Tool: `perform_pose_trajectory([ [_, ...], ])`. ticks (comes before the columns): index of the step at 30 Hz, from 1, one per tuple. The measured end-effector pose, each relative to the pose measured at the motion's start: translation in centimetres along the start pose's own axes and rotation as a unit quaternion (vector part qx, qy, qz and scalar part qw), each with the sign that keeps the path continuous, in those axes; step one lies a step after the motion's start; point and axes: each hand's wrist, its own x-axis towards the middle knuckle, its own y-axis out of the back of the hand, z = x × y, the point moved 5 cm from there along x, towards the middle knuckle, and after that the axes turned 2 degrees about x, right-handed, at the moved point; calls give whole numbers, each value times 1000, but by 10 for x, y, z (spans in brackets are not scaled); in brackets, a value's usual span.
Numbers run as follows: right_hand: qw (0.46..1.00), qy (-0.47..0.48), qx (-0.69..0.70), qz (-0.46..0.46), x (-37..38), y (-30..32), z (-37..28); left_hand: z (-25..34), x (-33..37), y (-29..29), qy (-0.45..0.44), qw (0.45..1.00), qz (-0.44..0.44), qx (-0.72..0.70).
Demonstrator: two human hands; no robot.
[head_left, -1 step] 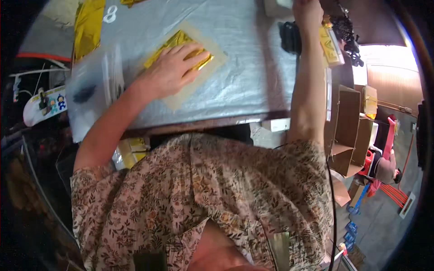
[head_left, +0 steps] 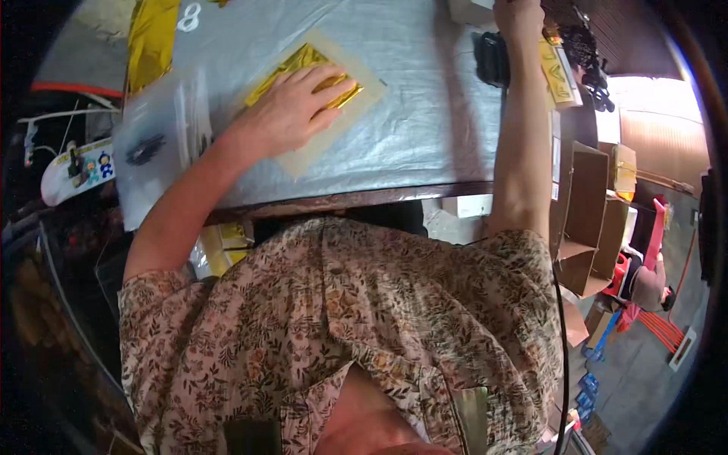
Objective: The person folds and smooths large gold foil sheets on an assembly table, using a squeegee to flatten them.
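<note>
My left hand [head_left: 297,112] lies flat, fingers stretched out, on a piece of shiny gold foil [head_left: 307,57]. The foil rests on a larger translucent pale sheet [head_left: 370,92] on the table, partly covered by the hand. My right arm reaches to the far right of the table. There my right hand [head_left: 520,19] is cut off by the upper edge of the picture, so its fingers and anything in them are hidden. Beside it stand a white box [head_left: 472,10] and a black object [head_left: 491,59].
A grey-silver cover [head_left: 425,144] spreads over the table. Clear plastic film [head_left: 163,140] and a gold foil strip [head_left: 152,45] lie at its left. A yellow-and-white package [head_left: 560,72] and cardboard boxes [head_left: 588,205] stand right. Another person [head_left: 648,284] is farther off at right.
The whole view has shifted slightly. My left hand stays on the gold foil, and my right arm keeps its reach toward the far right.
</note>
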Motion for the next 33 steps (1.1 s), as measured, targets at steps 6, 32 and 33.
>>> perform_pose_trajectory([
  [6, 969, -12, 179, -172, -53, 57, -46, 11, 13, 3, -1, 999, 19, 41],
  [32, 890, -162, 366, -217, -278, 143, -72, -72, 118, 1, 192, 962, -140, -137],
  [33, 880, -182, 380, -220, -279, 141, -72, -76, 115, 5, 197, 960, -124, -157],
])
